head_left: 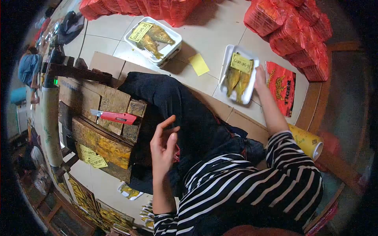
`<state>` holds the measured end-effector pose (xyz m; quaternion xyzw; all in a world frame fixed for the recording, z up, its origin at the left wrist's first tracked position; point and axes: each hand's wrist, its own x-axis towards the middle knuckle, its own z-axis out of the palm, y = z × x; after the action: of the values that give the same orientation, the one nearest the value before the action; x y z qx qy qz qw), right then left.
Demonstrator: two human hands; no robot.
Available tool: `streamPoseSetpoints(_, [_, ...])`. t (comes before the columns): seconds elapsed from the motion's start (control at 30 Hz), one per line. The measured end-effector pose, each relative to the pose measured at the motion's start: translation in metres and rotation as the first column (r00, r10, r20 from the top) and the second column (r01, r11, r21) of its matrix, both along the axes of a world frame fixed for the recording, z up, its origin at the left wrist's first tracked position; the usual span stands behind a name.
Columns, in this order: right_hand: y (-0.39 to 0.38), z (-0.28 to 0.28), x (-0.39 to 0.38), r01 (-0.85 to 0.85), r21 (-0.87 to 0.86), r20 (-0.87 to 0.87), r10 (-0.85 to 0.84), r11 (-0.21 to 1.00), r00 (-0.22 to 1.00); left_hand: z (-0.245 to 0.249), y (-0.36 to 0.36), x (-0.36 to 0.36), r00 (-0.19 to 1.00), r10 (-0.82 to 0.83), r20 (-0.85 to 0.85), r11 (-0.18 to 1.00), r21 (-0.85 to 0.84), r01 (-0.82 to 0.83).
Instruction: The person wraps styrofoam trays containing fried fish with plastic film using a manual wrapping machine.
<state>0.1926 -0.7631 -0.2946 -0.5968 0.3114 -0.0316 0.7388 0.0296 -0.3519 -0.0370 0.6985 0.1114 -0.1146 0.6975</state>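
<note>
My right hand (260,78) grips the edge of a white foam tray (248,96) of fish, held above the tiled floor. Two yellowish fish (233,82) lie in this tray under clear wrap, with a yellow printed label (241,63) over them. Over my dark trousers, my left hand (162,147) hangs with fingers bent and apart, holding nothing. Nearest to it is a red box cutter (118,117), blade out, on a stained wooden block. Up and to the left stands a stack of similar fish trays (179,46), the top one bearing a yellow label.
Red plastic-wrapped bundles (293,35) line the top and right. A yellow paper (199,64) and a red tiger-printed bag (280,87) lie on the floor. A wrapping-film roll (51,126) stands left; loose labels (92,155) and fish trays (94,206) are at lower left. A yellow roll (305,141) is right.
</note>
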Motion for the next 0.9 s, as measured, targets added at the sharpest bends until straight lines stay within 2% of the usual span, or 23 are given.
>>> streamPoseSetpoints(0.03, [-0.02,-0.015,0.012,-0.009,-0.259,-0.025,0.003,0.966,1.0,-0.001,0.004,-0.002,1.0,0.021,0.022,1.0,-0.001,-0.021])
streamPoseSetpoints(0.13, [-0.041,-0.016,0.037,-0.089,-0.534,-0.247,-0.055,0.841,0.967,0.008,0.016,-0.005,0.994,0.079,0.082,0.996,0.022,-0.081])
streamPoseSetpoints(0.23, [-0.021,-0.007,0.046,-0.007,-0.594,-0.173,-0.119,0.804,0.978,0.012,0.028,-0.012,0.971,0.177,0.163,0.982,0.03,-0.184])
streamPoseSetpoints(0.37, [0.003,0.005,0.045,-0.049,-0.54,-0.172,-0.053,0.84,0.984,0.017,0.049,-0.026,0.934,0.29,0.206,0.934,0.152,-0.324])
streamPoseSetpoints(0.43, [0.016,0.016,0.04,-0.063,-0.496,-0.162,-0.022,0.866,0.986,0.017,0.064,-0.035,0.909,0.385,0.157,0.896,0.172,-0.409])
streamPoseSetpoints(0.5, [0.016,0.014,0.039,-0.142,-0.623,-0.228,-0.005,0.77,0.974,0.013,0.082,-0.049,0.869,0.468,0.163,0.857,0.156,-0.491])
streamPoseSetpoints(0.57, [0.01,0.003,0.04,-0.186,-0.715,-0.222,0.033,0.674,0.975,0.003,0.11,-0.072,0.758,0.607,0.24,0.718,0.243,-0.652])
streamPoseSetpoints(0.63, [0.011,-0.004,0.039,-0.072,-0.969,-0.085,-0.046,0.238,0.995,-0.019,0.155,-0.109,0.609,0.732,0.306,0.514,0.339,-0.788])
streamPoseSetpoints(0.67, [0.023,0.014,0.039,-0.034,-0.949,-0.059,-0.071,0.312,0.996,-0.041,0.184,-0.14,0.521,0.787,0.33,0.387,0.393,-0.834])
streamPoseSetpoints(0.7, [0.031,0.011,0.044,0.138,-0.924,0.165,0.046,0.357,0.985,-0.062,0.205,-0.176,0.405,0.837,0.366,0.228,0.44,-0.869])
streamPoseSetpoints(0.73, [0.03,0.004,0.063,0.171,-0.957,0.206,0.133,0.233,0.97,-0.083,0.218,-0.211,0.266,0.91,0.317,0.088,0.479,-0.873])
streamPoseSetpoints(0.77, [0.052,0.023,0.07,0.03,-0.967,0.079,0.184,0.252,0.98,-0.105,0.231,-0.25,0.111,0.956,0.271,-0.049,0.521,-0.852])
streamPoseSetpoints(0.83, [0.142,0.077,0.072,-0.046,-0.857,0.162,0.353,0.513,0.921,-0.174,0.248,-0.333,-0.158,0.987,0.033,-0.16,0.061,-0.985])
streamPoseSetpoints(0.9, [0.242,0.125,0.068,-0.227,-0.737,0.315,0.621,0.636,0.717,-0.269,0.266,-0.416,-0.263,0.939,-0.223,-0.302,-0.165,-0.939])
